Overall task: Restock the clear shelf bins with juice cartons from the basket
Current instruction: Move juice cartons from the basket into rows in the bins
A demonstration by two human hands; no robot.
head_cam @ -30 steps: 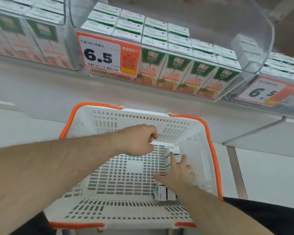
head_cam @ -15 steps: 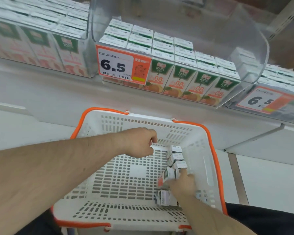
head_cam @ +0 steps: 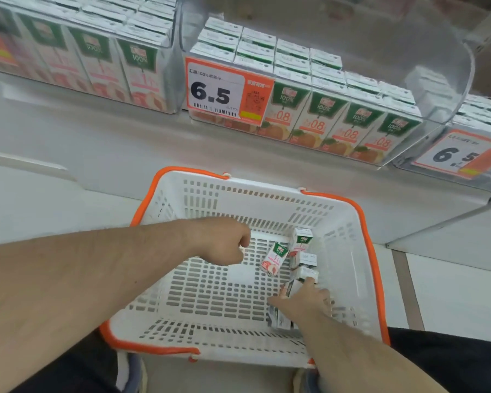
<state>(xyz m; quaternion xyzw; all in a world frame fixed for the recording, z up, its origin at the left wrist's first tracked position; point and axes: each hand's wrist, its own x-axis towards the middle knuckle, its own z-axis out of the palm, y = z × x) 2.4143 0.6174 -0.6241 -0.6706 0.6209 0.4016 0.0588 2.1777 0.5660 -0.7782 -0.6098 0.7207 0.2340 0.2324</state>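
Observation:
A white basket (head_cam: 267, 194) with orange handles sits below the shelf. Several juice cartons lie along its right side. One peach carton (head_cam: 274, 258) stands tilted near the middle, and another (head_cam: 301, 242) is upright behind it. My right hand (head_cam: 306, 302) reaches into the basket, thumb and fingers closing around a carton (head_cam: 288, 290) in the pile. My left hand (head_cam: 224, 242) hovers as a closed fist near the basket's back wall, just left of the tilted carton, with nothing visible in it. The clear middle bin (head_cam: 437, 80) above holds rows of orange juice cartons (head_cam: 321, 117).
A left bin (head_cam: 170, 80) is packed with peach cartons. Part of a third bin (head_cam: 482, 129) shows at the right. Orange price tags reading 6.5 (head_cam: 227, 92) hang on the bin fronts. The grey shelf ledge (head_cam: 97, 143) juts out above the basket.
My right hand has slid back toward me along the cartons and closed on one. One peach carton now stands tilted apart from the row. My left fist has hardly moved.

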